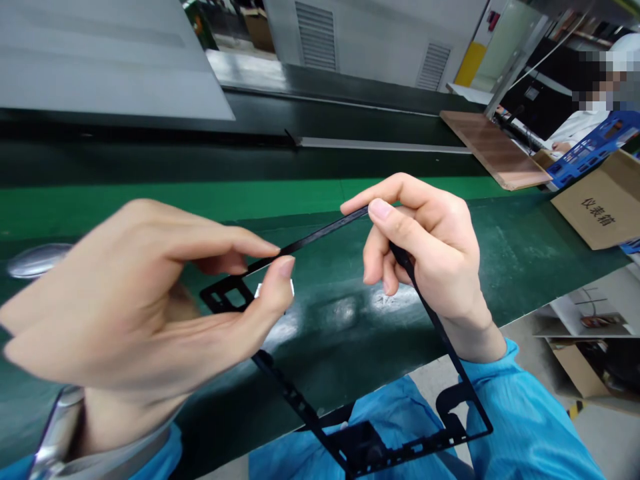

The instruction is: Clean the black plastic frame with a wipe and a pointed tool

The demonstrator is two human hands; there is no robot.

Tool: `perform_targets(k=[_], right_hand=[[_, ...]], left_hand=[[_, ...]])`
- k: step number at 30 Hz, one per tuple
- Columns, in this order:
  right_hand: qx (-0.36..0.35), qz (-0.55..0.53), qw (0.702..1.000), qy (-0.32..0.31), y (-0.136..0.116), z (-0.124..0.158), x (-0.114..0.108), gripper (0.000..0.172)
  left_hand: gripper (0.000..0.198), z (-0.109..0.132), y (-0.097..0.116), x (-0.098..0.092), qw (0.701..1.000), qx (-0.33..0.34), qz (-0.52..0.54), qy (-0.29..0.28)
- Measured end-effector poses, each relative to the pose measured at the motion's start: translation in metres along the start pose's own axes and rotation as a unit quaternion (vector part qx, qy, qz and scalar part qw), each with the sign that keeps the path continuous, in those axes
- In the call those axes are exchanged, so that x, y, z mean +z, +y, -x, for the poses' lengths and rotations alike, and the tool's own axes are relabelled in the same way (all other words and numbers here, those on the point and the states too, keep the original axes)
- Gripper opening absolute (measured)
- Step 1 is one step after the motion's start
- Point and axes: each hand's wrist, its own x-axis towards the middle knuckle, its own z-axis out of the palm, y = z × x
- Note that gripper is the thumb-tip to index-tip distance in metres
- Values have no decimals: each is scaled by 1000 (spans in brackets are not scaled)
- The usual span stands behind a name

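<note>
A thin black rectangular plastic frame point(325, 234) with cut-outs and small notches is held up over the green bench, tilted, one end close to my body. My left hand point(165, 287) pinches its far bar between thumb and forefinger, near the left corner. Farther right on the same bar, my right hand point(430, 233) grips it between thumb and forefinger, the other fingers curled near the corner. Part of the frame's left side is hidden behind my left hand. A small white piece shows beside my left thumb, mostly covered.
Beneath my hands lies a green bench top point(500, 247). A clear round item point(40, 260) rests at left. A large pale panel point(110, 60) is at upper left. To the right are a brown board point(495, 147), a cardboard box point(600, 200), a blue crate point(595, 150) and a co-worker.
</note>
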Motion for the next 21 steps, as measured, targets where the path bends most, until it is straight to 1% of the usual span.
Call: perform_targets(k=[1,3,4,5,7,9,10,12,13,15,17,21], right_hand=[[1,2,1000,0,0,0,0,21],[5,6,1000,2,-1,1,1,24],[6,7,1000,3,-1,1,1,25],[7,8,1000,5,-2,2,1,27],[10,12,1000,9,-3,3,2,30],[9,19,1000,11,-3,4,3,31],[8,23,1000,14,-2,4,3,30],[1,26,1000,13,-1,5,3,31],[-3,27,1000,12,-1,5,3,32],[-4,32,999,11,0,5,4,33],[-1,35,999,11,1,4,3,34],[-4,29,1000,10,0,3,3,33]], left_hand=[[23,-1,3,0,1000,3,-4,-6],[17,-3,13,4,998,-49,-44,19],[17,-4,19,6,996,-60,-59,31],[17,-4,25,8,994,-66,-73,37],[19,-2,32,11,995,-50,-82,23],[22,-1,36,12,995,-49,-87,24],[23,-2,38,12,993,-64,-94,32],[30,-4,42,14,986,-116,-113,49],[37,-6,44,14,981,-146,-120,46],[45,-10,47,16,974,-194,-118,22],[45,-13,48,17,971,-215,-105,12],[43,-16,48,16,971,-221,-88,18]])
